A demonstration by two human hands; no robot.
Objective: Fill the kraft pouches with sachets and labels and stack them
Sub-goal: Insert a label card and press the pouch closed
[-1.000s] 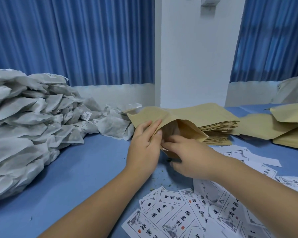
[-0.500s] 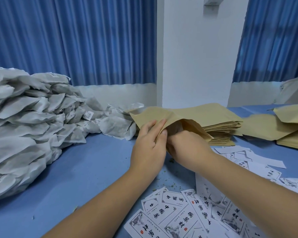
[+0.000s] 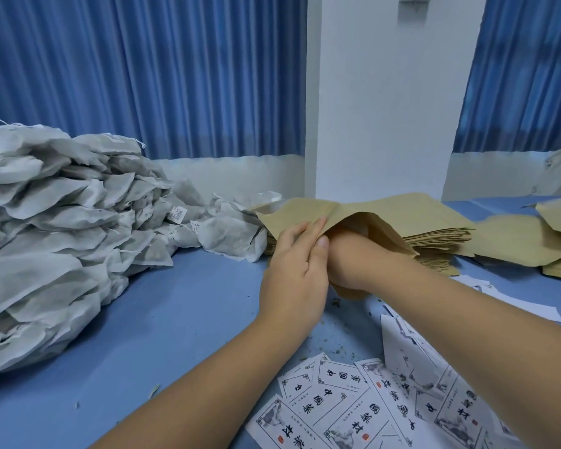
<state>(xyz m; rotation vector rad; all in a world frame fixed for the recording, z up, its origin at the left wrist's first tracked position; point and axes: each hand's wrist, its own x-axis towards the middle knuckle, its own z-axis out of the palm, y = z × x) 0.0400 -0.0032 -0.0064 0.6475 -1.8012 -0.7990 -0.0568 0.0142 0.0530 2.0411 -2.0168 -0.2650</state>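
Packing workroom: sachets (image 3: pixel 62 238) heaped left of the left hand (image 3: pixel 292 280), kraft pouches (image 3: pixel 441 236) stacked just beyond it, printed labels (image 3: pixel 353 413) strewn nearer, all on one blue table (image 3: pixel 175 319).

I see even, cool, moderately bright light. Shadows on the table (image 3: pixel 175 319) are soft. Wide-angle distortion bends the curtains (image 3: pixel 127 76) near the edges; the right margin is blurred.

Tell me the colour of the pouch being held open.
Plain tan-brown kraft paper, no print; the pouch shows best in the head view.
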